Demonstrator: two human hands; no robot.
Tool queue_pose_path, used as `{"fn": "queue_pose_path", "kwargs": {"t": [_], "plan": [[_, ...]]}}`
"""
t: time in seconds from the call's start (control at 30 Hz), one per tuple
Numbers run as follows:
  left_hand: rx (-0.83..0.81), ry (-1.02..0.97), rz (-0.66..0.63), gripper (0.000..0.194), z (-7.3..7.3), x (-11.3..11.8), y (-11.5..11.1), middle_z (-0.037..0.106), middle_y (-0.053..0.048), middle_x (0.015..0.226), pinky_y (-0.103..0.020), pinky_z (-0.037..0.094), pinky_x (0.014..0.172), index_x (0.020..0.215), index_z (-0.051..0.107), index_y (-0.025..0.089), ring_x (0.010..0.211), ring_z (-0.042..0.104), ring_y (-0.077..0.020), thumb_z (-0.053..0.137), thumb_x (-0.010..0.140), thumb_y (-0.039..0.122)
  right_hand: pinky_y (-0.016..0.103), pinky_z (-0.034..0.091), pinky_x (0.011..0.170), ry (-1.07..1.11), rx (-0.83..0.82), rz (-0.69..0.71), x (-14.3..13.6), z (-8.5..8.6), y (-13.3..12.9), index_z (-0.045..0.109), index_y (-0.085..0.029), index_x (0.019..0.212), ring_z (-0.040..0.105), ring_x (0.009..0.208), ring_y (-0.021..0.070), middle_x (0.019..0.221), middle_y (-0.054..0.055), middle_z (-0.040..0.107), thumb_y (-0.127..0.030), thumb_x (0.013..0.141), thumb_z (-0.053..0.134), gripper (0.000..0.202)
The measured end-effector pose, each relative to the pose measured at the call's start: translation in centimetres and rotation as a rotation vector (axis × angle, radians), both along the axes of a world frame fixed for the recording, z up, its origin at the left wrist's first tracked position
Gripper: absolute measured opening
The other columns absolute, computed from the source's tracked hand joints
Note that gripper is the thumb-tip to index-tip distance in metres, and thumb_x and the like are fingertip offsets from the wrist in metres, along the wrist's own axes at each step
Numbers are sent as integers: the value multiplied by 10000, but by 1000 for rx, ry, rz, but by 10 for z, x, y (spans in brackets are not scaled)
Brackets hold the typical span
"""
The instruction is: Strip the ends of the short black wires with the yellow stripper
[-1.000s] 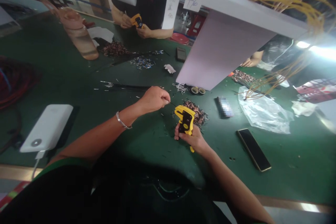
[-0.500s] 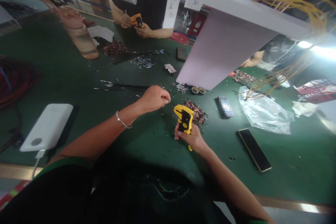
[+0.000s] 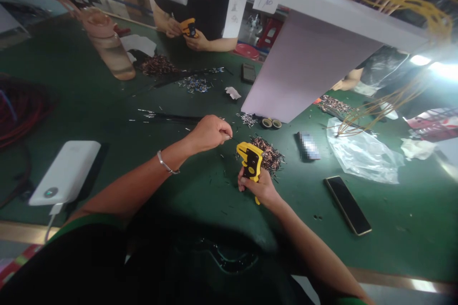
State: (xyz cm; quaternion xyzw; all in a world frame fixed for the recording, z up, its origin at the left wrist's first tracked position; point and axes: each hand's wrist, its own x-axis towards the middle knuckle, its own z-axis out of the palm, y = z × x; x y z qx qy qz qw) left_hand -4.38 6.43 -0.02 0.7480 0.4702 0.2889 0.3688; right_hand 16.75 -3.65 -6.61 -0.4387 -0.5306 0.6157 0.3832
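My left hand point(image 3: 212, 132) pinches a thin black wire point(image 3: 234, 139), whose end points at the jaws of a yellow and black hand tool point(image 3: 251, 159). Wrapped round that tool's handles is my right hand point(image 3: 263, 187). Just behind the tool lies a heap of short copper-coloured and black pieces point(image 3: 269, 153). A bundle of long black wires point(image 3: 171, 117) runs along the green table point(image 3: 200, 190) and passes behind my left hand. Small silver pieces point(image 3: 247, 119) lie near two round rolls point(image 3: 271, 123).
A phone point(image 3: 348, 205), a clear plastic bag point(image 3: 361, 150) and a small blurred box point(image 3: 308, 146) lie right. A white power bank point(image 3: 65, 172) and a bottle point(image 3: 110, 50) stand left. Across the table, a person's hands point(image 3: 196, 42) hold another yellow tool. A pale partition point(image 3: 304, 66) rises behind.
The handles of the yellow tool sit slightly closer together in my right hand. A small light now shows on the power bank. The view has shifted slightly.
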Motion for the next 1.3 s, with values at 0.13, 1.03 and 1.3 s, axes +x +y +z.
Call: {"fn": "queue_pose_path", "kwargs": {"t": [0.13,1.03,1.3], "plan": [[19,-5,-4,168,0,-1,1,612,-10,510,-265,365,528,699,736,152,490,487,-95,575,684,196,266,441,506,-10,-9,-9,-2,-1,0,559,-174,797,529,482,117,579,-30,576,-262,696,699,194],[11,38,-42,191,7,1,-5,614,-14,520,-284,385,568,714,732,132,488,479,-94,557,698,208,248,417,407,78,25,-63,-10,-11,0,533,-182,749,453,391,98,472,-57,511,-360,714,731,269],[56,86,-39,199,3,1,-1,626,-15,528,-283,371,575,714,736,137,496,495,-98,551,707,210,238,410,388,60,11,-91,-13,-13,1,517,-187,755,441,374,91,461,-67,503,-377,737,712,272]]}}
